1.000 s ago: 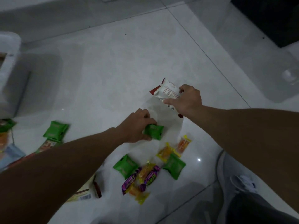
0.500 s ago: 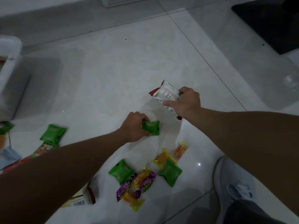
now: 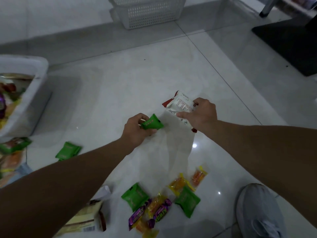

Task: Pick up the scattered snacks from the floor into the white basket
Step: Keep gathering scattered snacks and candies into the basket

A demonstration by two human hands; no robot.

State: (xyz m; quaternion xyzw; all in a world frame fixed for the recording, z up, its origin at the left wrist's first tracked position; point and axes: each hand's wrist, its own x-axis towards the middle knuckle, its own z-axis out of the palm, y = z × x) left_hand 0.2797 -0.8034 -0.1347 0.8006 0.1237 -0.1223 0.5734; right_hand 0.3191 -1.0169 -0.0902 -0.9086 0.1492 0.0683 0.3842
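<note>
My left hand (image 3: 135,129) grips a small green snack packet (image 3: 151,124) just above the floor. My right hand (image 3: 201,114) holds a white and red snack bag (image 3: 180,103) to its right. A white basket (image 3: 34,86) with several snacks inside stands at the left edge. Loose on the floor near me lie two green packets (image 3: 134,196) (image 3: 187,201), purple candy bars (image 3: 160,213), yellow and orange sweets (image 3: 178,184) and a cream box (image 3: 84,219). Another green packet (image 3: 67,151) lies beside the basket.
A white mesh basket (image 3: 147,12) stands at the far wall. A black base (image 3: 291,42) fills the upper right. My grey shoe (image 3: 259,212) is at the lower right. More packets (image 3: 12,152) lie at the left edge.
Both hands have lifted their packets off the floor and moved slightly away from me. The view tilted up, bringing the far mesh basket and the left basket's contents into sight.
</note>
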